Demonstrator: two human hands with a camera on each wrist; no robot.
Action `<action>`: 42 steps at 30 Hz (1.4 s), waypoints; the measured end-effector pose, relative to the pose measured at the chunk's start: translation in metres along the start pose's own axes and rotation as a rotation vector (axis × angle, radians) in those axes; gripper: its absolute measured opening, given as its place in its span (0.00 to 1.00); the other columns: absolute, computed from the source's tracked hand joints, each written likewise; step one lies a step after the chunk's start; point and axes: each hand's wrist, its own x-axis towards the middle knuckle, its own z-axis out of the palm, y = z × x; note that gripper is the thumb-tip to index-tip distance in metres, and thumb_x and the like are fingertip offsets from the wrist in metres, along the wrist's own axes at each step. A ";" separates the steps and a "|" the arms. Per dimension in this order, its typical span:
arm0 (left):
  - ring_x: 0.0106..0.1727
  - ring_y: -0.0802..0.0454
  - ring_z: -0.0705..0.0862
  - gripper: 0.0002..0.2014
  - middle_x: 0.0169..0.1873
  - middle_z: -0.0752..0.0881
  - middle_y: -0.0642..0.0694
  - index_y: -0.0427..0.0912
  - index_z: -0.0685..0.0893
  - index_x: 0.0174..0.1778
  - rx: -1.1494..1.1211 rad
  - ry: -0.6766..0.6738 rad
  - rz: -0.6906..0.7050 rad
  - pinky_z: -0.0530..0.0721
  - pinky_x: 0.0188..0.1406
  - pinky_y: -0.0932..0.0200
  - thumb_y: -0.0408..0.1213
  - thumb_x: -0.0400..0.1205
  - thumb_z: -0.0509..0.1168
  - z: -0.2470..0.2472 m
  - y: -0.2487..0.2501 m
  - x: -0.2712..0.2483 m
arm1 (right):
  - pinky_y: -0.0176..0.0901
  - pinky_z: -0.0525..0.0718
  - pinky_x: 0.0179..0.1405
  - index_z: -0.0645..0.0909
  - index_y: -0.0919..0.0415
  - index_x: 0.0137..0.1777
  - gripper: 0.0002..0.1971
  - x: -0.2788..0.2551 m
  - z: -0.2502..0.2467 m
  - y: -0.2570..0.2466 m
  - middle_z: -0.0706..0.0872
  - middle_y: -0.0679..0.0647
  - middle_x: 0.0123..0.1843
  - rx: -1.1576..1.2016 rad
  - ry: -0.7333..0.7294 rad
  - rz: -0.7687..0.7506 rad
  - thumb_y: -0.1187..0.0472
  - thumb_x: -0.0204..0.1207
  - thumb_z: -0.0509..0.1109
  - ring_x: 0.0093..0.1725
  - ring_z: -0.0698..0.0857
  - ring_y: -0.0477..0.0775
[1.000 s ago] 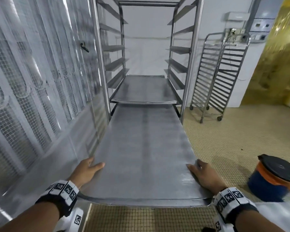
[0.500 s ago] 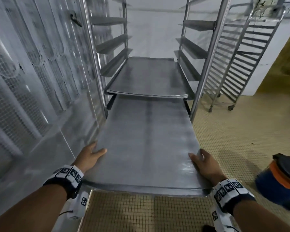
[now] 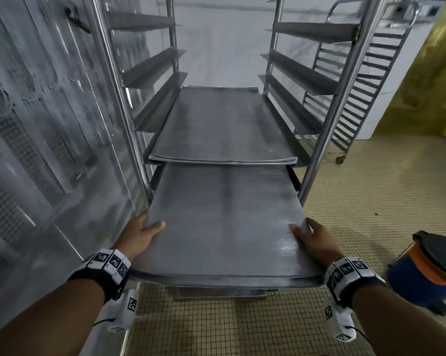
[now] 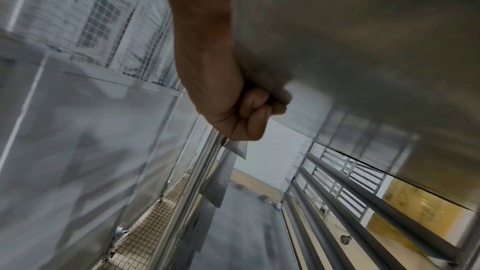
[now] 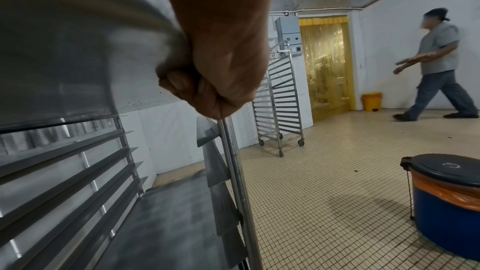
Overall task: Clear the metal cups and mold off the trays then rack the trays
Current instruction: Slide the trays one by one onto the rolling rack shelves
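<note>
The left hand (image 3: 137, 233) and the right hand (image 3: 310, 240) are each clamping a side edge of the bare tray (image 3: 224, 227) near its front corners, thumbs lying on top and fingers curled underneath, as both wrist views are showing. Compared with a second ago, the tray is reaching further into the rack (image 3: 327, 140): its far end is now passing under the tray already racked (image 3: 221, 129) one level up, and the rack's posts are standing closer on either side of the hands. I judge that this tray is being slid home on the runners below the stored one, with roughly the near half still hanging out over the floor (image 3: 371, 191); no cups or mold are showing on it, so the clearing for this tray looks done and only the push remains. Another tray edge (image 3: 219, 294) is peeking out just beneath the front rim, though whether it is racked lower or carried along I cannot tell. There is no table here; the rack's angled runners are the only support, empty on the levels above. To the left a metal panelled wall with mesh (image 3: 36, 150) is running close beside the rack. To the right on the tiled floor a blue bin with an orange liner and black lid (image 3: 432, 273) is standing, further off a second empty rack (image 3: 358, 98) on casters, then a yellow strip curtain (image 5: 324, 65), and another person (image 5: 436, 65) is walking past the far wall.
</note>
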 end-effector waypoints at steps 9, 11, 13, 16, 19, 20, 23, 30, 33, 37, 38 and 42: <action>0.58 0.49 0.91 0.25 0.58 0.92 0.51 0.50 0.83 0.73 0.023 -0.022 -0.022 0.87 0.65 0.41 0.51 0.80 0.74 -0.003 0.001 0.045 | 0.54 0.84 0.60 0.81 0.56 0.67 0.29 0.041 0.007 -0.013 0.90 0.56 0.59 -0.008 0.011 0.016 0.35 0.77 0.69 0.54 0.88 0.59; 0.59 0.49 0.90 0.25 0.59 0.92 0.51 0.51 0.82 0.73 0.016 -0.023 -0.019 0.87 0.65 0.41 0.51 0.80 0.74 -0.002 0.004 0.050 | 0.53 0.84 0.59 0.81 0.56 0.69 0.28 0.047 0.007 -0.015 0.89 0.56 0.60 -0.008 0.010 0.033 0.37 0.78 0.69 0.55 0.88 0.60; 0.58 0.48 0.91 0.23 0.58 0.92 0.50 0.49 0.83 0.72 -0.010 -0.015 -0.022 0.87 0.64 0.42 0.47 0.81 0.74 0.000 0.005 0.053 | 0.55 0.84 0.60 0.80 0.57 0.70 0.30 0.051 0.007 -0.015 0.89 0.57 0.62 -0.016 0.011 0.035 0.35 0.78 0.69 0.56 0.88 0.60; 0.56 0.49 0.91 0.21 0.57 0.92 0.48 0.47 0.83 0.72 -0.010 -0.018 -0.032 0.89 0.61 0.47 0.45 0.83 0.73 0.003 0.010 0.057 | 0.56 0.84 0.63 0.79 0.57 0.74 0.34 0.061 0.007 -0.015 0.88 0.57 0.65 -0.010 0.010 0.038 0.33 0.76 0.69 0.59 0.88 0.60; 0.57 0.49 0.91 0.26 0.60 0.91 0.47 0.46 0.82 0.74 0.003 -0.019 -0.034 0.88 0.62 0.46 0.50 0.81 0.74 0.002 0.010 0.062 | 0.57 0.84 0.64 0.79 0.55 0.74 0.35 0.066 0.007 -0.015 0.89 0.56 0.65 -0.007 0.020 0.050 0.32 0.75 0.69 0.60 0.88 0.61; 0.58 0.48 0.90 0.27 0.60 0.91 0.47 0.46 0.81 0.74 0.018 -0.020 -0.041 0.88 0.63 0.46 0.52 0.81 0.74 0.003 0.012 0.061 | 0.56 0.84 0.64 0.78 0.54 0.75 0.35 0.067 0.007 -0.015 0.89 0.56 0.65 -0.015 0.024 0.057 0.32 0.75 0.69 0.61 0.88 0.61; 0.59 0.48 0.90 0.28 0.61 0.90 0.48 0.48 0.81 0.74 0.075 -0.015 -0.041 0.87 0.65 0.44 0.56 0.80 0.73 0.001 0.012 0.060 | 0.56 0.83 0.66 0.77 0.54 0.77 0.39 0.068 0.006 -0.014 0.88 0.55 0.66 -0.027 0.006 0.057 0.28 0.72 0.68 0.62 0.87 0.61; 0.73 0.37 0.81 0.31 0.74 0.82 0.41 0.48 0.72 0.80 0.469 -0.002 -0.049 0.79 0.71 0.45 0.60 0.85 0.63 0.001 0.036 0.042 | 0.58 0.82 0.66 0.74 0.54 0.77 0.36 0.060 -0.003 -0.022 0.87 0.59 0.67 -0.156 -0.029 0.037 0.30 0.77 0.63 0.63 0.85 0.64; 0.80 0.31 0.70 0.38 0.82 0.67 0.34 0.49 0.61 0.86 0.709 -0.037 -0.009 0.74 0.76 0.37 0.62 0.83 0.62 0.002 0.048 0.027 | 0.59 0.80 0.65 0.70 0.54 0.78 0.36 0.047 -0.010 -0.029 0.83 0.63 0.69 -0.333 -0.022 -0.029 0.30 0.78 0.61 0.66 0.82 0.66; 0.88 0.41 0.55 0.45 0.88 0.57 0.47 0.52 0.61 0.87 0.858 -0.213 0.161 0.63 0.83 0.34 0.74 0.78 0.59 0.020 0.062 0.000 | 0.59 0.78 0.69 0.72 0.49 0.78 0.34 0.020 -0.005 -0.047 0.76 0.59 0.76 -0.523 0.012 -0.255 0.30 0.78 0.60 0.71 0.78 0.65; 0.89 0.44 0.54 0.48 0.88 0.57 0.48 0.54 0.61 0.87 0.860 -0.276 0.213 0.61 0.84 0.36 0.78 0.75 0.58 0.028 0.067 -0.008 | 0.59 0.78 0.69 0.74 0.49 0.77 0.34 0.011 0.000 -0.054 0.77 0.56 0.76 -0.540 -0.018 -0.343 0.29 0.78 0.59 0.71 0.78 0.62; 0.85 0.52 0.62 0.59 0.84 0.64 0.58 0.57 0.67 0.84 0.885 -0.493 0.356 0.63 0.84 0.44 0.87 0.59 0.59 0.058 0.080 -0.037 | 0.55 0.78 0.70 0.78 0.45 0.70 0.45 -0.025 0.027 -0.071 0.79 0.46 0.70 -0.540 -0.272 -0.553 0.14 0.62 0.56 0.68 0.79 0.51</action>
